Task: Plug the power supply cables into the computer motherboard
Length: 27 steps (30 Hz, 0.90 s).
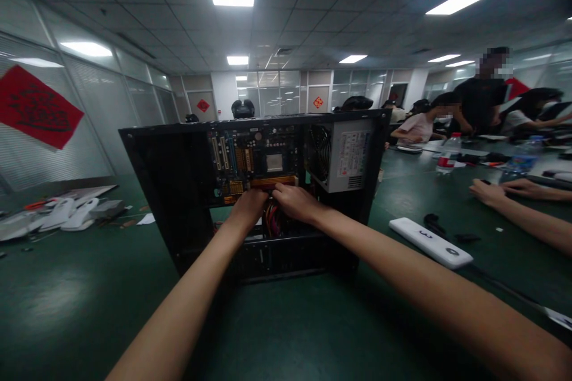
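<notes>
An open black computer case (152, 190) stands on the table in front of me, its inside facing me. Inside it are a motherboard (279, 141) with a bare metal square in its middle and a grey power supply (351, 158) with a fan at the upper right. My left hand (251, 207) and my right hand (295, 201) meet at the motherboard's lower edge, just below the orange-yellow slots (272, 181). Both have their fingers closed, and what lies between the fingertips is hidden. A bundle of coloured cables (273, 220) hangs directly beneath them.
A white power strip (429, 242) and small black parts (434, 224) lie to the right, near another person's hands (500, 191). White and grey pieces (74, 211) are piled at the left. Bottles (448, 158) stand at the far right, with several people beyond.
</notes>
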### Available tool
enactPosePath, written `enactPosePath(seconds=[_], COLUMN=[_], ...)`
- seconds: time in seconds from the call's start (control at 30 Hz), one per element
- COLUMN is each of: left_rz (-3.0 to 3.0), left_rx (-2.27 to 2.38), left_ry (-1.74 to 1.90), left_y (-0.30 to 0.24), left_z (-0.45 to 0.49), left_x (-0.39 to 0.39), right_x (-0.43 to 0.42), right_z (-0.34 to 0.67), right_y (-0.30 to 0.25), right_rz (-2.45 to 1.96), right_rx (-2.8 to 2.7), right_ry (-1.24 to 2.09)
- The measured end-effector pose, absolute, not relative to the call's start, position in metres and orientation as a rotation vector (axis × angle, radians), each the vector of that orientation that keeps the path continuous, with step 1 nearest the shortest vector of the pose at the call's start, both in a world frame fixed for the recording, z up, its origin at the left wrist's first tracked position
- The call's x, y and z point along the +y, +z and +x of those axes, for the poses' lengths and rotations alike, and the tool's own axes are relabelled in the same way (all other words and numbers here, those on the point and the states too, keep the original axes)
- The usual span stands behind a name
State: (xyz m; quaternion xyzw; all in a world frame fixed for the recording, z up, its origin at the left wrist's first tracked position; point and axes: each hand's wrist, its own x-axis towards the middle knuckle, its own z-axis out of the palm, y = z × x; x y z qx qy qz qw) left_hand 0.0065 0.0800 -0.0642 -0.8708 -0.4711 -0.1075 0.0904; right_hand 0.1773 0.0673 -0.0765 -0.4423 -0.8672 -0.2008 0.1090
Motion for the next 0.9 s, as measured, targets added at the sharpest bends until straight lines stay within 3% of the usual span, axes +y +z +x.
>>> enactPosePath(seconds=[0.9], left_rz=[-2.554], left_rx=[-1.386], left_ry=[-0.353], left_y=[-0.0699], left_z=[0.004], left_x=[0.0808], right_x=[0.0667], right_z=[0.178], right_y=[-0.0771], right_rz=[-1.279], right_rx=[-2.656], right_ry=[-0.817])
